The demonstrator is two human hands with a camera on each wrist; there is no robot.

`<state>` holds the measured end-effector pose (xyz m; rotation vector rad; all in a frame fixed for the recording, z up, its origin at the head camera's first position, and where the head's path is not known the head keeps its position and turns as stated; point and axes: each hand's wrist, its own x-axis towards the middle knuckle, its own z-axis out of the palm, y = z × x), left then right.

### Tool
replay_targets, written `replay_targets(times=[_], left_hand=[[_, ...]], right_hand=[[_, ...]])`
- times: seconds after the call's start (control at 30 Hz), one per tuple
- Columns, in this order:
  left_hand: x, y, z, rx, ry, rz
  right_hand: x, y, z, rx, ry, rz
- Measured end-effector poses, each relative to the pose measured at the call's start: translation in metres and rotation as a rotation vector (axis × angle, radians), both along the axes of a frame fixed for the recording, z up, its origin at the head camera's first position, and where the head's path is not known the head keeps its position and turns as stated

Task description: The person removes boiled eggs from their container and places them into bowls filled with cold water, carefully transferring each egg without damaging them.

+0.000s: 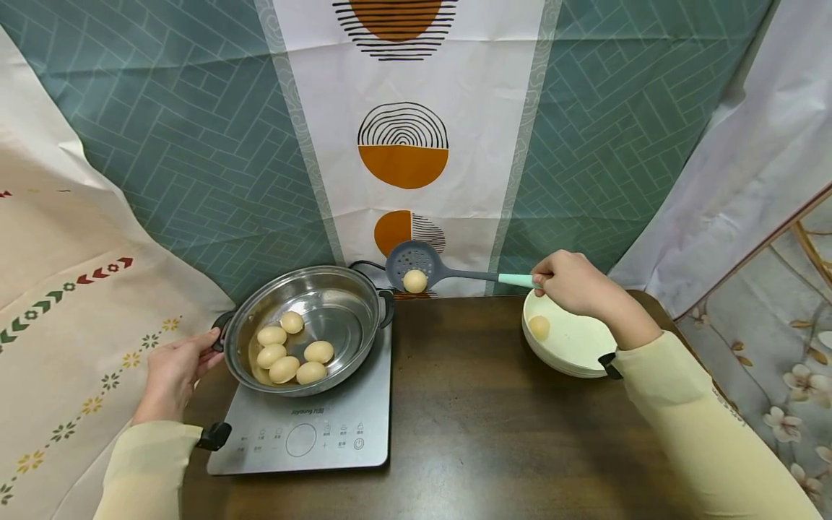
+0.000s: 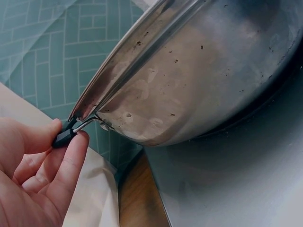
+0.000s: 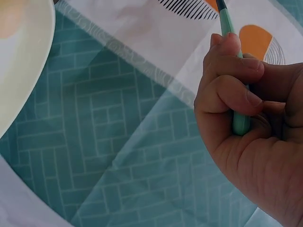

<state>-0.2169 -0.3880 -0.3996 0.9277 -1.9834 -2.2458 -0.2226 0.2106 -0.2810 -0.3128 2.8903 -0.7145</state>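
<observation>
My left hand [image 1: 174,372] pinches the black side handle [image 2: 65,135] of a steel pot [image 1: 338,318] between thumb and fingers. Several pale eggs [image 1: 284,369] lie together in the left part of the pot. My right hand [image 1: 578,285] grips the mint-green handle [image 3: 228,28] of a grey slotted skimmer [image 1: 406,258], its fingers curled round the end. One egg [image 1: 415,282] rests on the skimmer's head, held up between the pot and a bowl. Below my right hand stands the cream bowl [image 1: 585,343], with one egg [image 1: 539,327] at its left side.
The pot sits on a silver induction cooker [image 1: 266,426] with a touch panel in front. A brown wooden table [image 1: 468,419] carries everything. Patterned cloth [image 1: 214,144] hangs at the back, with more curtain at both sides. A black cord [image 1: 367,263] runs behind the pot.
</observation>
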Motion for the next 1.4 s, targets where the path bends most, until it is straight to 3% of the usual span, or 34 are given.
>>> replay_targets(times=[0.37,0.7,1.07,1.4], left_hand=[[-0.001,-0.003,-0.003,0.001,0.01,0.004],[-0.002,-0.001,-0.003,-0.024,-0.011,0.026],[-0.001,-0.003,-0.004,-0.011,0.015,-0.003],[-0.001,-0.002,-0.004,-0.008,0.025,-0.001]], right_hand=[[0.006,0.03,-0.009,0.024,0.045,-0.021],[0.015,0.058,-0.02,0.025,0.028,-0.056],[0.023,0.089,-0.03,0.019,0.027,-0.076],[0.038,0.12,-0.037,0.04,-0.003,-0.153]])
